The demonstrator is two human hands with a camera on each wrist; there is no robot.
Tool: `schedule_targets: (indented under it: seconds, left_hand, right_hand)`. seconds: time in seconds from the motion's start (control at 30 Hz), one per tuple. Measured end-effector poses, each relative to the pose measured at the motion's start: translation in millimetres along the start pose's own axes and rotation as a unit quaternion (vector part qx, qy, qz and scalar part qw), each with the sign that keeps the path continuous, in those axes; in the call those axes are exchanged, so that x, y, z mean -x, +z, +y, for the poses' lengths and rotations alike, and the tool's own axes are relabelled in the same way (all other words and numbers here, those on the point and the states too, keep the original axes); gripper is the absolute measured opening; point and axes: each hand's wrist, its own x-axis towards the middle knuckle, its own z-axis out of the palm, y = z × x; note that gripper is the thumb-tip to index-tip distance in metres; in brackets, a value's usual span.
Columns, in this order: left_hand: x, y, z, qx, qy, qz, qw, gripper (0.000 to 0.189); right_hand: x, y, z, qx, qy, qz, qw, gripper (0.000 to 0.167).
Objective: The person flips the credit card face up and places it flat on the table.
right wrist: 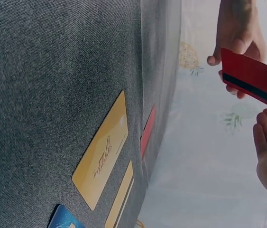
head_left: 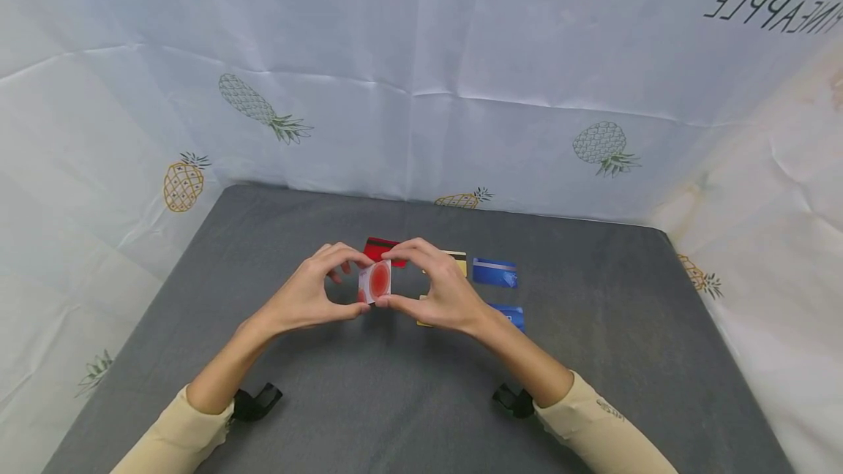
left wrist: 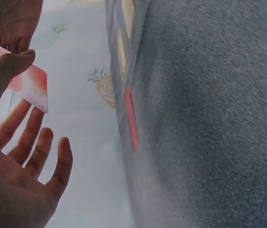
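Observation:
Both hands hold one small card [head_left: 378, 281] up between them, above the table. Its red-and-white printed face turns toward the head camera; in the right wrist view the card's other side [right wrist: 252, 76] is red with a black stripe. My left hand [head_left: 309, 291] pinches its left end between thumb and fingers. My right hand [head_left: 448, 291] pinches the right end the same way. In the left wrist view the left thumb crosses the card [left wrist: 37, 84], and the lower fingers spread loosely.
On the grey table [head_left: 369, 401] behind the hands lie a red striped card [head_left: 378, 248], a gold striped card [head_left: 459, 260] and a blue card [head_left: 495, 273]. Nearer, the right hand and forearm partly cover another gold card [right wrist: 104, 154] and blue card [head_left: 515, 317]. Pineapple-print cloth [head_left: 408, 137] surrounds the table.

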Motion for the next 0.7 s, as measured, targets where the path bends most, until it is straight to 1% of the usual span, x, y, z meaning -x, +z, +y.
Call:
schedule_targets:
  seconds: [0.27,0.53,0.7]
  left_hand:
    - [1.1,-0.7,-5.5,-0.028,0.008,0.001,0.9996,0.058]
    - [1.7,-4.1,-6.8,-0.045,0.008,0.006,0.9989,0.055]
    - [2.8,-5.3,-7.6,-0.055,0.008,0.005,0.9984,0.057]
  right_hand:
    - [1.3,-2.2,-0.4,0.005,-0.002,-0.002,1.0000,0.060]
    - [2.5,-8.0,-0.1,0.013,0.019,-0.010,0.9997,0.060]
    - [3.3,-8.6,1.5,0.011,0.004,-0.012,0.9999,0.056]
